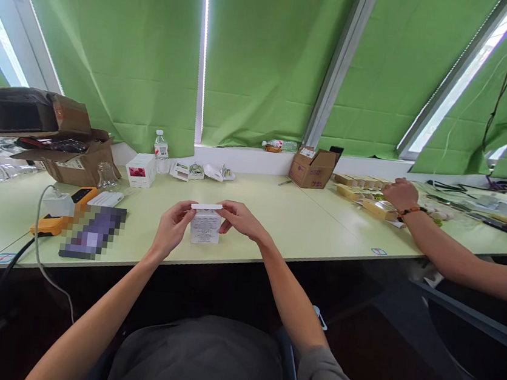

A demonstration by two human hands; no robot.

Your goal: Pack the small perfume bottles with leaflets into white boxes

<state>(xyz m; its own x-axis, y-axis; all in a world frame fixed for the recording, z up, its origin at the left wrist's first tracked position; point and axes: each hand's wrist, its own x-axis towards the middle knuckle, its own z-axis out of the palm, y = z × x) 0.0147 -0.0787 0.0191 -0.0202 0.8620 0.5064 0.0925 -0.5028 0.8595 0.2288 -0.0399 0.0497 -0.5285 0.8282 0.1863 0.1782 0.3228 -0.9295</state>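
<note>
A small white carton (205,231) with fine printed text on its near face stands upright on the pale table, close to the front edge. Its top flap is raised and shows as a white strip between my hands. At the left end of that flap, my left hand (173,225) pinches with thumb and fingertips. My right hand (240,219) grips the flap's right end, its fingers curled down beside the carton's right side. The inside of the carton cannot be seen.
To the left lie a blurred-out dark flat object (93,234), an orange device (48,226) and a cable. Behind stand a white box (141,170), a water bottle (161,150) and opened packaging (187,170). A cardboard box (314,168) sits back right; farther right, another person's arm (461,250) reaches over small boxes.
</note>
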